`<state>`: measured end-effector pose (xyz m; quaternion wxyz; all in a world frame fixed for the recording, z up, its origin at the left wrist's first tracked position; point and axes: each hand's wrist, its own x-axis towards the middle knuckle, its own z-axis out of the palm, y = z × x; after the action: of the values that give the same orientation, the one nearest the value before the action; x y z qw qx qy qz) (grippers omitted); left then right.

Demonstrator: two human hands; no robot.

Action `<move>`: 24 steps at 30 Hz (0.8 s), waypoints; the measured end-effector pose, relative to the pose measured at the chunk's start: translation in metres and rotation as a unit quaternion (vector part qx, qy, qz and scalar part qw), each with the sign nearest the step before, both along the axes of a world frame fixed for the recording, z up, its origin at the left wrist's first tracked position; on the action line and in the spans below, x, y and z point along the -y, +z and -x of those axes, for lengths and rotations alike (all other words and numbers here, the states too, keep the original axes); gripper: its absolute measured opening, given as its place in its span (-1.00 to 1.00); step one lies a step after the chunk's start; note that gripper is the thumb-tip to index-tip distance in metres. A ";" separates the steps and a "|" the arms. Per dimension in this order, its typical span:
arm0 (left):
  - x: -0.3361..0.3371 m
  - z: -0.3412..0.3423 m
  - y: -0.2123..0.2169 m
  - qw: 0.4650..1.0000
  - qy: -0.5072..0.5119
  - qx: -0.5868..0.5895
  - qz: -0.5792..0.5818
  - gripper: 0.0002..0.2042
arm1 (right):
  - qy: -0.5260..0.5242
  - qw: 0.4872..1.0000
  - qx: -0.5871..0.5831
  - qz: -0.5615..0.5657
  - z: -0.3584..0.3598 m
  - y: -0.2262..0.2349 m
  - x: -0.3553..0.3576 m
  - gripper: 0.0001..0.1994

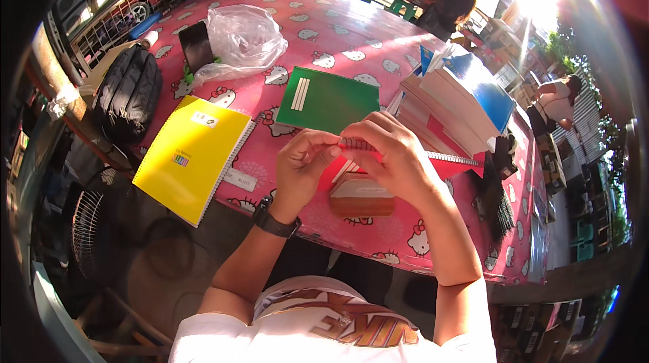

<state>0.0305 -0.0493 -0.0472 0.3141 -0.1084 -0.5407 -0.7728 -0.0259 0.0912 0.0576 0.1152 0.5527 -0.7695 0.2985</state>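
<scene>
Your work surface is a table [351, 32] covered in a pink cartoon-cat cloth, and it fills most of the view. To your right a tall stack of books [454, 107] with white page edges and a blue cover on top crowds in close to your right hand. At the far left edge a black backpack [127, 92] leans against the table. In front of it a yellow spiral notebook [191, 155] lies flat, its lower corner hanging over the table edge. Beyond your hands a green notebook [329, 101] lies flat with a white strip on its cover. Farther back sit a crumpled clear plastic bag [245, 38] and, just left of it, a dark phone [196, 45]. Directly under your hands a small brown wooden block [362, 196] rests on the cloth, near the table edge.

Your left hand [302, 163], with a black watch [274, 222] on the wrist, and your right hand [395, 153] meet above that block. Between them you hold a red spiral-bound book [443, 161], which lies partly on the cloth and reaches right toward the stack. Your left fingers curl in, pinching at the left end of its wire coil. Your right fingers are bent over the coil and the book's upper edge, gripping it from above.
</scene>
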 end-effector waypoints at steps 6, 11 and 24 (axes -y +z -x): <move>0.003 -0.002 -0.009 0.999 0.038 -0.009 0.025 -0.86 | 0.037 0.997 0.013 -0.062 0.006 0.009 0.011 -0.80; -0.009 0.003 -0.008 0.996 0.082 -0.036 0.031 -0.87 | 0.023 0.994 -0.056 -0.089 0.006 0.010 0.015 -0.76; -0.003 0.003 -0.009 0.994 0.054 -0.048 0.076 -0.86 | -0.011 0.999 0.026 -0.045 0.006 0.001 0.011 -0.78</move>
<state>0.0270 -0.0468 -0.0566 0.3718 -0.1394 -0.5874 -0.7052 -0.0320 0.0805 0.0590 0.0737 0.5408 -0.7912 0.2759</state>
